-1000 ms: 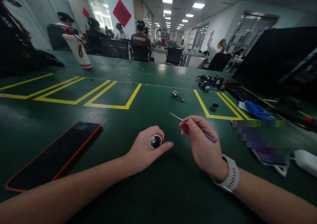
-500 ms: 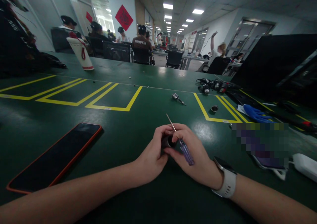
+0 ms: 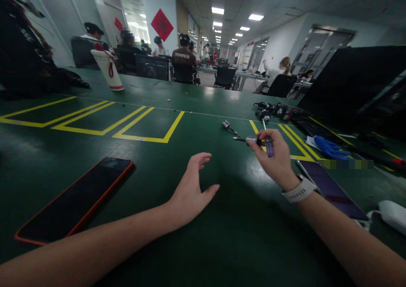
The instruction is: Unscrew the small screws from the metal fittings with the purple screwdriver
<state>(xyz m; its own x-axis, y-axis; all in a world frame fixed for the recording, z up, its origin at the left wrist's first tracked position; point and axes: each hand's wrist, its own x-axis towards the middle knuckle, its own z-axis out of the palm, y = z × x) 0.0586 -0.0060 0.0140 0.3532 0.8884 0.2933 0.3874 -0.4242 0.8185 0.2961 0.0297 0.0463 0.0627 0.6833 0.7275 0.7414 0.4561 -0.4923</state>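
Note:
My left hand [image 3: 192, 189] rests on the green table [image 3: 203, 244] with its fingers spread and nothing in it. My right hand [image 3: 275, 158], a white watch on its wrist, is raised farther right over a yellow line. It grips a small screwdriver with a purple handle [image 3: 269, 146], shaft pointing up. Its fingertips also pinch a small metal part [image 3: 250, 140] that sticks out to the left. A similar small metal piece [image 3: 229, 127] lies on the table just beyond.
A phone in a red case [image 3: 76, 198] lies at left, another phone [image 3: 331, 189] and a white charger [image 3: 391, 216] at right. Beyond are a blue glove [image 3: 330, 147], a heap of black parts [image 3: 274, 109], a dark monitor [image 3: 358, 84] and a white cup [image 3: 109, 70]. People sit at far desks.
My left hand held a small round part; the hands met, and now the left lies open and empty. My right hand has moved up and right with the screwdriver and a small part.

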